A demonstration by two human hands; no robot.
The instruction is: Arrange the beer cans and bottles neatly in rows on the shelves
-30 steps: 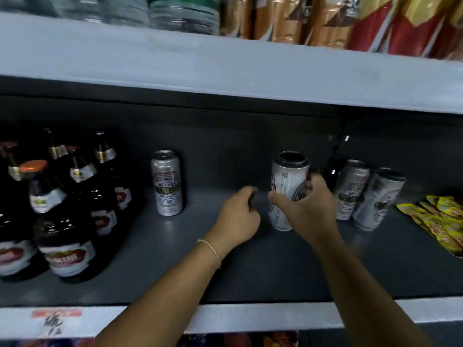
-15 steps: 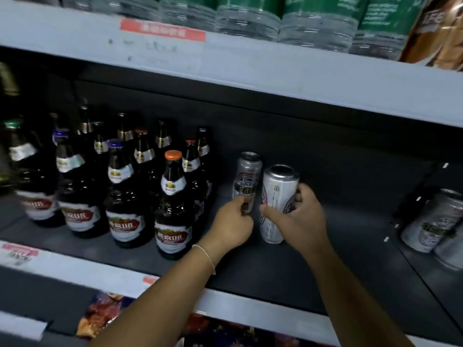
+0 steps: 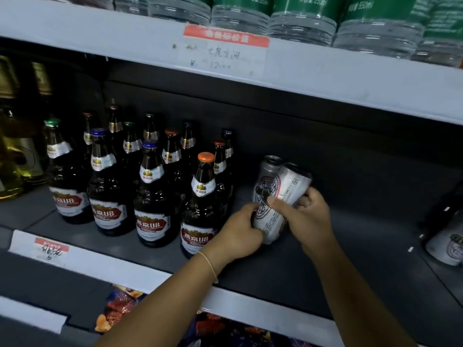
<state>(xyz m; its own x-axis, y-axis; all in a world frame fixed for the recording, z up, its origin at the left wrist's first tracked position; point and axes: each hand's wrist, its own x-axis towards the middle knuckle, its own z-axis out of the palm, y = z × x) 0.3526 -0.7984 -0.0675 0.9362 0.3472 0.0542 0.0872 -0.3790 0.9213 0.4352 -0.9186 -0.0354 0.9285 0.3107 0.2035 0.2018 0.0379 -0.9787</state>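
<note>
Two silver beer cans stand side by side on the dark shelf (image 3: 338,259), just right of the bottles. My left hand (image 3: 240,234) grips the left can (image 3: 266,194) low on its body. My right hand (image 3: 308,216) grips the right can (image 3: 293,184), which leans against the left one. Several dark brown beer bottles (image 3: 152,194) with red and white labels stand in rows at the left; the nearest has an orange cap (image 3: 206,157).
Another silver can (image 3: 448,246) sits at the far right of the shelf. Water bottles (image 3: 300,23) line the shelf above, behind a price tag (image 3: 225,51). Yellow bottles (image 3: 15,156) stand at far left. Snack packs (image 3: 120,309) lie below.
My right hand carried its can leftward across the shelf to the lone can. My left hand took hold of that can. Both cans now touch beside the bottles.
</note>
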